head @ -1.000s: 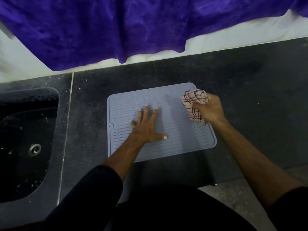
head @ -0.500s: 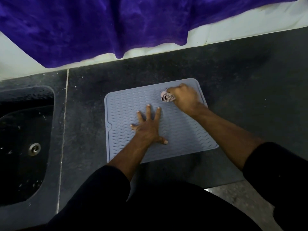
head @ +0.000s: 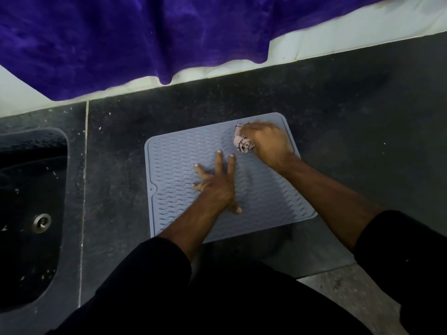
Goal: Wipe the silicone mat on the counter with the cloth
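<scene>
Dark stone counter [head: 362, 141]: bears the silicone mat [head: 183, 151], grey, wave-ribbed, lying flat.
Left hand [head: 215, 184]: fingers spread wide, pressing the mat's middle, unmoved.
Right hand [head: 266, 143]: fingers curled round the bunched checked cloth [head: 243, 142], now at the far right corner, back from mid-mat half a second ago; wiping appears under way.

1 mat [head: 266, 201], 1 cloth [head: 243, 142], 2 hands: left hand [head: 215, 184], right hand [head: 268, 143], 1 sink [head: 29, 213].
</scene>
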Demonstrator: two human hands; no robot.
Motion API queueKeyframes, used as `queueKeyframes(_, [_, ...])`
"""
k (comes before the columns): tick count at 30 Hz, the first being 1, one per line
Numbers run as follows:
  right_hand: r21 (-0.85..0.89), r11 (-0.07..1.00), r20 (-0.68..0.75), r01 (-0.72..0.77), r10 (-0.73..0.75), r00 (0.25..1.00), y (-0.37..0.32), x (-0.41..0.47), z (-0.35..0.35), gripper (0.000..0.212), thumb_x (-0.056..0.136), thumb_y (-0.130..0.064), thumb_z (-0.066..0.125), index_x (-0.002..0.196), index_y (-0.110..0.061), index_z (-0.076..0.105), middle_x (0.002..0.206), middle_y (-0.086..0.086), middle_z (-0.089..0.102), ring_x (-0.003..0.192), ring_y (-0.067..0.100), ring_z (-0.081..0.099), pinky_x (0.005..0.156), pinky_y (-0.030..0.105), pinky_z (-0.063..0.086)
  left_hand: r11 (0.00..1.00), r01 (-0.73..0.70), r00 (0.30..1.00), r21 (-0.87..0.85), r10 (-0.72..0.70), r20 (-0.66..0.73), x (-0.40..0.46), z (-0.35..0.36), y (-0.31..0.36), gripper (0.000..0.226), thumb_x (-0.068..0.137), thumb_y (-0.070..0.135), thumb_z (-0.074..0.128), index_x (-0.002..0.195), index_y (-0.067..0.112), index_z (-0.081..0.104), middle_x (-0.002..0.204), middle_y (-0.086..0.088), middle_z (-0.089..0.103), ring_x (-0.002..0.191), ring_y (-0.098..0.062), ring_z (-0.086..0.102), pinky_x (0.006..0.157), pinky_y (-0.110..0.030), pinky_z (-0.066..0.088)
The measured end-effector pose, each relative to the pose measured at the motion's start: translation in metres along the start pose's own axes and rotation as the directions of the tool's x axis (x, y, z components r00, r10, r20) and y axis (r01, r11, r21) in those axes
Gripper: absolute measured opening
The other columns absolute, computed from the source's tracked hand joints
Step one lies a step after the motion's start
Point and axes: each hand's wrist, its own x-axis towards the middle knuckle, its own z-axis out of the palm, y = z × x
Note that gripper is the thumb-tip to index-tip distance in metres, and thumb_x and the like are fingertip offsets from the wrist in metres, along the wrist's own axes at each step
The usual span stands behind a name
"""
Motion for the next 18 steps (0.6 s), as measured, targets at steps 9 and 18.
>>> queueKeyframes(9, [-0.049,0.992,0.067,-0.117,0.121,0.990,0.033,-0.011,-0.004,0.035,0.097,-0.026,0.052,0.127,-0.008,0.059,0.129,0.014,0.061,0.118,0.033,0.057,0.100,0.044,0.048,0.998,-0.032,0.999,-0.050,0.031,-0.011,-0.001,0.002,-0.005,0.137,0.067,0.039,0.084,0.147,0.033,-0.027,0.150,0.002,-0.041,0.137,-0.052,-0.023,0.105,-0.070,0.025])
queueKeyframes(18, [0.055,0.998,0.008,0.015,-0.016,1.000,-0.003,0.013,-0.004,0.036,0.092,-0.019,0.059,0.127,-0.011,0.059,0.130,0.011,0.061,0.119,0.028,0.056,0.102,0.041,0.045,0.998,-0.008,1.000,-0.063,0.007,-0.001,-0.002,-0.001,-0.001,0.137,0.067,0.037,0.085,0.147,0.034,-0.026,0.151,0.003,-0.041,0.137,-0.052,-0.023,0.105,-0.070,0.025])
